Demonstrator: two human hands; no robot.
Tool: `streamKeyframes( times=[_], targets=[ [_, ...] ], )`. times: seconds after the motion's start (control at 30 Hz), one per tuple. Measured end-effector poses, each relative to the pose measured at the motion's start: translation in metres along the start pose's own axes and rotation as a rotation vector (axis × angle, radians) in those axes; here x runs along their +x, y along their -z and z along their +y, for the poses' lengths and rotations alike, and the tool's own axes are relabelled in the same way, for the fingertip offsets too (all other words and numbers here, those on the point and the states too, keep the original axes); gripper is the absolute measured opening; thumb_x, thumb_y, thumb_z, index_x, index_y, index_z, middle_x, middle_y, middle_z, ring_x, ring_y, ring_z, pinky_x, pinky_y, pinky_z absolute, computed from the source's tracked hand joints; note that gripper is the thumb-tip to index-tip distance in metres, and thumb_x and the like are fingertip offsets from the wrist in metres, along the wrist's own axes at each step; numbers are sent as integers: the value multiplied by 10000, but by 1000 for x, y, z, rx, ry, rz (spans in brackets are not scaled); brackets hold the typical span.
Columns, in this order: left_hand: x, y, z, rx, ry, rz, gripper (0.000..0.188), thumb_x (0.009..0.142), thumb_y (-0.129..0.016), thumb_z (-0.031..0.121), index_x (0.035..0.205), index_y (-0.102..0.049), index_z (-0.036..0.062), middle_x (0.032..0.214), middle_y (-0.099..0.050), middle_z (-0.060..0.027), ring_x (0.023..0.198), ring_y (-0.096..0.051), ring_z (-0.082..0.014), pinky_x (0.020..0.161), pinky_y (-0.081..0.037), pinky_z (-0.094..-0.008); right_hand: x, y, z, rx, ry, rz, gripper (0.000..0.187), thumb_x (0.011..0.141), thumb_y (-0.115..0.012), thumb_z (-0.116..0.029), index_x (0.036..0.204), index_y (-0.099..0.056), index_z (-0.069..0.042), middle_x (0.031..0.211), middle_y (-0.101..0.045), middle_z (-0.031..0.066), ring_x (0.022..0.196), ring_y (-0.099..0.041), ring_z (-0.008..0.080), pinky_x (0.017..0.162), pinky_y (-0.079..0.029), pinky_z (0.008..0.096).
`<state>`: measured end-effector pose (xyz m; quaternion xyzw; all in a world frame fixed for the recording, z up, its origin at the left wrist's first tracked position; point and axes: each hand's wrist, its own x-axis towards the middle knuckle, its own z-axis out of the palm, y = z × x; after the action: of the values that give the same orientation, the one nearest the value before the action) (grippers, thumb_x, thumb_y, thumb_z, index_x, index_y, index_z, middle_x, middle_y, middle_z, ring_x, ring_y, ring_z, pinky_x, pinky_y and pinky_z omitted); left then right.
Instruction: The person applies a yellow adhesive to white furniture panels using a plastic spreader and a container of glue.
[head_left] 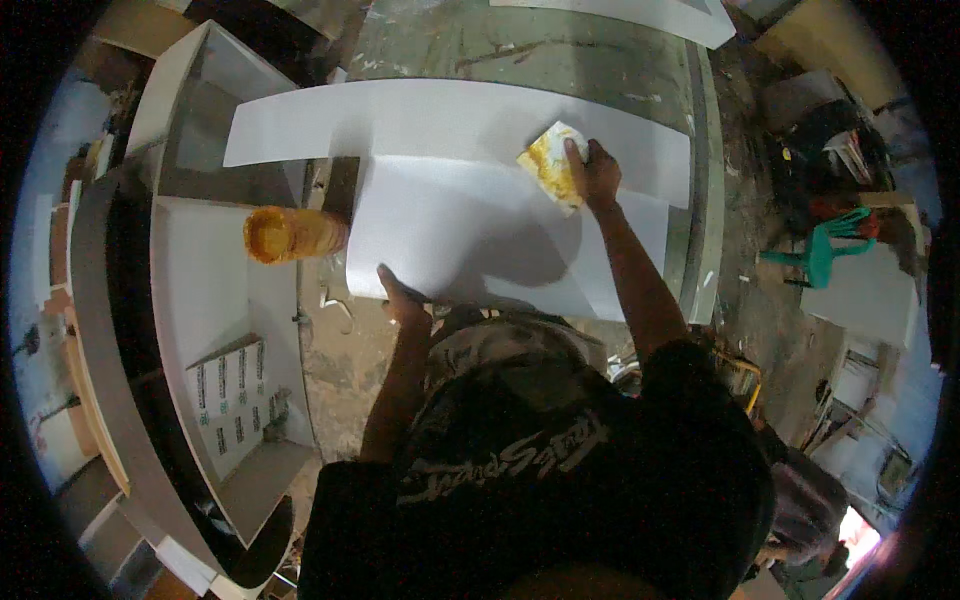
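Note:
A thin white sheet (430,215) lies in front of me, its left edge bending down in a curve. It overlaps a long white panel (300,125) on the bench. My left hand (407,308) grips the sheet's near edge, thumb on top; its other fingers are mostly hidden. Over the right part of the sheet and panel, my right hand (598,178) is closed on a flat white scrap (548,160) smeared with yellow. I cannot tell whether the scrap is stiff or soft. Left of the sheet is a yellow-brown, crusted container (290,235) with a round opening.
The greenish bench (620,70) runs away from me, with another white panel (650,12) at its far end. A large white cabinet carcass (215,250) stands at the left. To the right are a green plastic chair (825,250) and clutter. Another person (805,500) is at lower right.

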<state>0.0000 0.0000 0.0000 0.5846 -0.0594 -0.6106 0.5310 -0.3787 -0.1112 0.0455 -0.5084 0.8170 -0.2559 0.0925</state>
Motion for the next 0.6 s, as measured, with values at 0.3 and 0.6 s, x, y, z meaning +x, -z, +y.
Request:
streamKeyframes(
  times=[0.3,0.6],
  targets=[
    [-42,-80,13,-153,61,187,973,773,-641,705,1443,-368,55,1453,-394,-137,1273,-409,-354,1028,-341,-593,-3,-41,0,469,149,457,331,880,-651,-379,811,-610,-58,700,-622,137,610,-630,318,586,-504,401],
    [-15,-88,4,-178,143,504,690,894,-500,670,1333,-529,139,1272,-523,-49,1089,-501,-202,945,-417,-392,34,-35,-10,506,110,403,365,928,-592,-343,814,-593,4,689,-626,129,602,-593,215,547,-463,339]
  ],
)
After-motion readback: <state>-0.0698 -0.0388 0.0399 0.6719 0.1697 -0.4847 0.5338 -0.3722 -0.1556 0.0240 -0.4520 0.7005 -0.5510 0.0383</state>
